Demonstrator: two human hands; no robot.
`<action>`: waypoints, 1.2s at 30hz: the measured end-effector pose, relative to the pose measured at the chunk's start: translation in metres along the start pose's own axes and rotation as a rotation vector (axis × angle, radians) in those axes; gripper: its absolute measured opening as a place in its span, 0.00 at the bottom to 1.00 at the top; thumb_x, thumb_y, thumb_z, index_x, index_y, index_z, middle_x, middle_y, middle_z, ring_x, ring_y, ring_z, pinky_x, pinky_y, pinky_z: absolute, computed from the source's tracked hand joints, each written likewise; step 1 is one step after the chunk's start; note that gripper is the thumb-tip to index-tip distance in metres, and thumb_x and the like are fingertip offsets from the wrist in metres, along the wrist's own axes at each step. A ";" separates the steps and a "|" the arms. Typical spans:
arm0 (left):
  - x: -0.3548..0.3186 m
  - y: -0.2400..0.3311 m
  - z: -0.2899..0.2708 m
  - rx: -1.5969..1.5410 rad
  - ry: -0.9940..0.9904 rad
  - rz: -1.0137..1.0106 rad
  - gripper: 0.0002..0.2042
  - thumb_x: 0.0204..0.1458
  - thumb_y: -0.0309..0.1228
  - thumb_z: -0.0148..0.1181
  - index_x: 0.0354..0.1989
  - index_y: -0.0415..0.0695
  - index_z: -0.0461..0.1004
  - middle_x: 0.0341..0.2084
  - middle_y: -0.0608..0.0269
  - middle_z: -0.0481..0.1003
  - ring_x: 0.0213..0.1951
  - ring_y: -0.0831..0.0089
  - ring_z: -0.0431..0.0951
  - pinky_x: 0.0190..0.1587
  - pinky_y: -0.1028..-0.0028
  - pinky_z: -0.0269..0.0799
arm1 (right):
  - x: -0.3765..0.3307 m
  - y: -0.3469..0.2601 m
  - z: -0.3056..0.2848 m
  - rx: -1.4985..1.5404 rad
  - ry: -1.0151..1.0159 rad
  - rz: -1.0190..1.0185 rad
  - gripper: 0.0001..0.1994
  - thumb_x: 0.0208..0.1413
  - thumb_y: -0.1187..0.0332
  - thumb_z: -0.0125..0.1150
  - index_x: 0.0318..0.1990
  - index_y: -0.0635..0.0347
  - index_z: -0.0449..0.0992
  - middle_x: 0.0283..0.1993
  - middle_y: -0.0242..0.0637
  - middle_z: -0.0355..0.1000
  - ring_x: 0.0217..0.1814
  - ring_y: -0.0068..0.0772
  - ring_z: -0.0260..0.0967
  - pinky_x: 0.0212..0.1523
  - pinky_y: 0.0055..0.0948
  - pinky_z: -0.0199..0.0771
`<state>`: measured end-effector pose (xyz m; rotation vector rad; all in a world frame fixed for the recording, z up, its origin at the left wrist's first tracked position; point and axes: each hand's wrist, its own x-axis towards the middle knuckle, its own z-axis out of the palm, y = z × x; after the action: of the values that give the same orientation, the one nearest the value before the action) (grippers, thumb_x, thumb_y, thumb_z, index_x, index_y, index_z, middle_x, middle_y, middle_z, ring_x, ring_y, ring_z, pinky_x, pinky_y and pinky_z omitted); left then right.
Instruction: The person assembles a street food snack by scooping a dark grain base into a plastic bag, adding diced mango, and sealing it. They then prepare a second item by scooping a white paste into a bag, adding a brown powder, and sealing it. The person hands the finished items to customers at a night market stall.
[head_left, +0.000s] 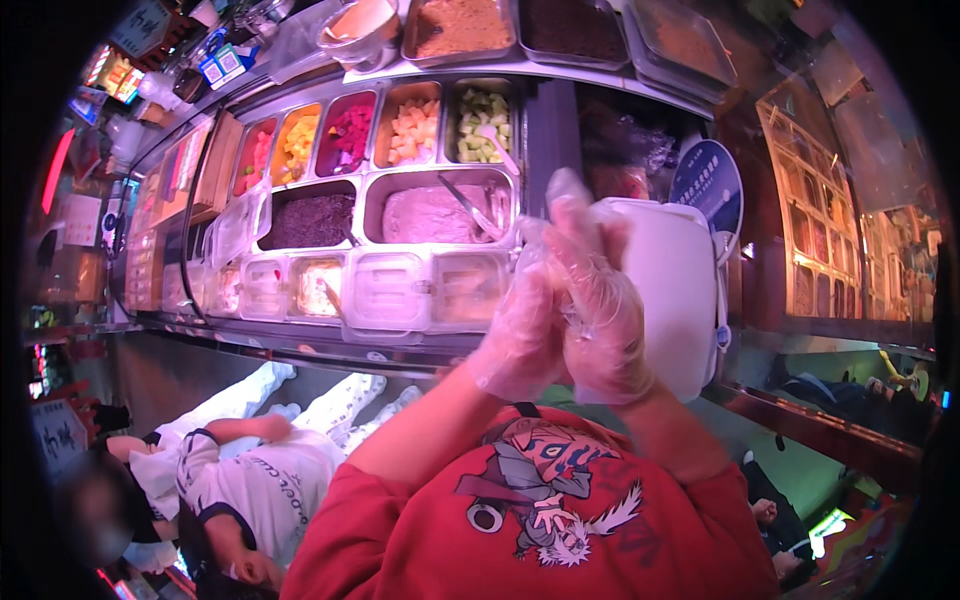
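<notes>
My left hand [522, 325] and my right hand [606, 325] both wear clear plastic gloves. They are raised in front of my chest with the palms pressed together. The right fingers point up and overlap the left ones. Whatever lies between the palms is hidden. Below and just right of them is a white lidded box [680, 290]. To their left stands a metal pan of pale purple paste [425, 212] with a metal utensil [470, 208] resting in it. Beside it is a pan of dark purple filling [308, 220].
Pans of green fruit cubes [482, 125], orange cubes [415, 130], magenta cubes [350, 135] and yellow cubes [297, 145] line the counter. Clear lids [388, 290] cover several front containers. Brown toppings [460, 28] sit at the back. A blue round sign [708, 185] stands right. People [265, 480] are beyond the counter's left edge.
</notes>
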<state>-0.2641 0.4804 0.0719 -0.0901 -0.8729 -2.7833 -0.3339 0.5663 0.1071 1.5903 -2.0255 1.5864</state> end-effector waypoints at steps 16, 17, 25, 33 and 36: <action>-0.053 0.168 -0.145 -0.389 0.626 -0.056 0.32 0.66 0.56 0.43 0.59 0.36 0.67 0.52 0.52 0.76 0.53 0.60 0.78 0.59 0.60 0.73 | 0.061 0.012 0.193 0.358 0.035 0.735 0.11 0.58 0.74 0.62 0.47 0.66 0.75 0.32 0.38 0.78 0.31 0.35 0.78 0.32 0.29 0.79; -0.059 0.180 -0.153 -0.589 0.617 -0.098 0.33 0.66 0.57 0.42 0.59 0.36 0.67 0.52 0.51 0.76 0.53 0.59 0.78 0.60 0.60 0.72 | 0.066 0.005 0.202 0.653 0.005 1.028 0.10 0.59 0.74 0.62 0.47 0.66 0.76 0.33 0.37 0.78 0.31 0.32 0.78 0.31 0.28 0.78; -0.088 0.190 -0.179 -0.213 0.642 0.076 0.20 0.61 0.35 0.58 0.56 0.36 0.66 0.49 0.56 0.74 0.49 0.68 0.78 0.54 0.67 0.77 | 0.045 -0.001 0.289 0.496 0.004 0.735 0.24 0.67 0.49 0.50 0.47 0.65 0.77 0.38 0.39 0.77 0.36 0.31 0.76 0.32 0.31 0.78; -0.106 0.271 -0.170 -0.177 0.487 -0.254 0.30 0.47 0.19 0.60 0.62 0.34 0.63 0.50 0.56 0.74 0.46 0.73 0.79 0.35 0.85 0.78 | 0.091 0.008 0.248 1.330 -0.575 1.315 0.32 0.69 0.41 0.41 0.56 0.65 0.73 0.32 0.38 0.78 0.28 0.23 0.74 0.25 0.23 0.71; -0.097 0.274 -0.179 -0.186 0.473 -0.317 0.31 0.43 0.18 0.59 0.61 0.30 0.63 0.51 0.51 0.74 0.48 0.67 0.79 0.48 0.75 0.74 | 0.105 0.014 0.252 0.868 -0.340 1.239 0.29 0.68 0.47 0.48 0.60 0.66 0.70 0.41 0.39 0.77 0.39 0.24 0.74 0.39 0.27 0.74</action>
<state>-0.1057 0.1782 0.0652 0.7040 -0.5447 -2.9615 -0.2720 0.3057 0.0516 0.5444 -3.0015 3.0711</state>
